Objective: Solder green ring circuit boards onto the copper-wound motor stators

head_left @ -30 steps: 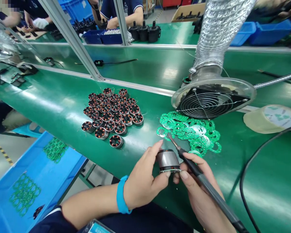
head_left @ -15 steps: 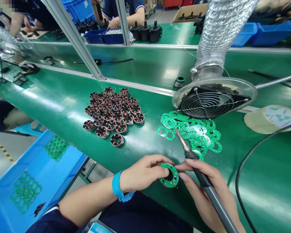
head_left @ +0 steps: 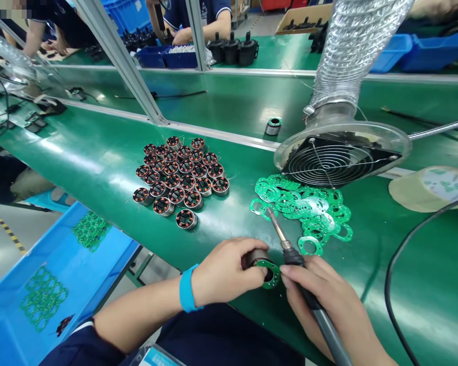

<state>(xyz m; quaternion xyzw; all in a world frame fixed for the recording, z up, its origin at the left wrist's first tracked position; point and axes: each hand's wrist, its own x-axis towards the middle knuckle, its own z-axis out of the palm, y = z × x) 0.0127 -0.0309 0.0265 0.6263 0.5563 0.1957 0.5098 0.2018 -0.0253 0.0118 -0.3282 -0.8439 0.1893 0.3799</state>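
My left hand [head_left: 229, 272] grips a motor stator [head_left: 256, 255] close to the table's front edge. A green ring-shaped circuit board [head_left: 274, 280] sits on the stator's face, with my thumb over its inner rim. In my right hand [head_left: 324, 300] is a soldering iron [head_left: 313, 300], its tip pointing up and away over the loose boards. The fingertips of that hand are beside the ring board; whether they touch it I cannot tell. Beyond my hands lies a pile of green ring boards [head_left: 309, 206]. To its left stand several wound stators [head_left: 186, 218] in a cluster.
A fume extractor [head_left: 328, 157] on a foil duct hangs over the boards. At right lies a roll of tape [head_left: 431, 188], with a black cable [head_left: 391, 284] nearby. A blue bin [head_left: 110, 274] holds board panels at left. One stator [head_left: 274, 126] stands on the conveyor; co-workers sit opposite.
The stator in my left hand has tilted, so its metal side now shows. My right hand and the soldering iron have shifted slightly, the tip moving left and down.
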